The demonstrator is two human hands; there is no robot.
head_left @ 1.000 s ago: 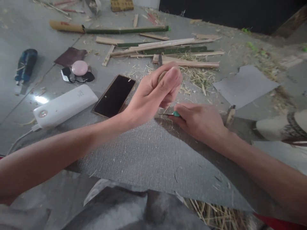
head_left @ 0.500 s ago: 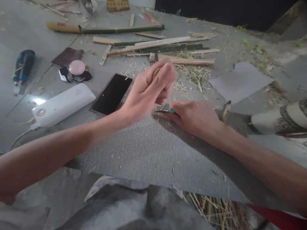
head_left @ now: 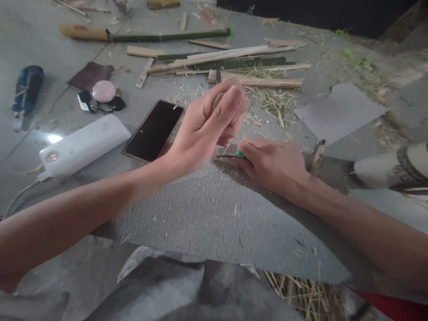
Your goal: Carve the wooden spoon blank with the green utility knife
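Little has changed over the last second: the left hand (head_left: 209,127) stays raised above the grey mat (head_left: 214,223), its grip curled shut around a small tan piece (head_left: 219,99) that only peeks out between the fingers. The right hand (head_left: 272,165) still rests low on the mat, pinching a thin tool with a green handle (head_left: 239,154), its dark tip pointing toward the left hand. Only the view has drifted slightly. The phone (head_left: 154,130) and white power bank (head_left: 83,145) lie to the left, bamboo strips (head_left: 234,60) beyond.
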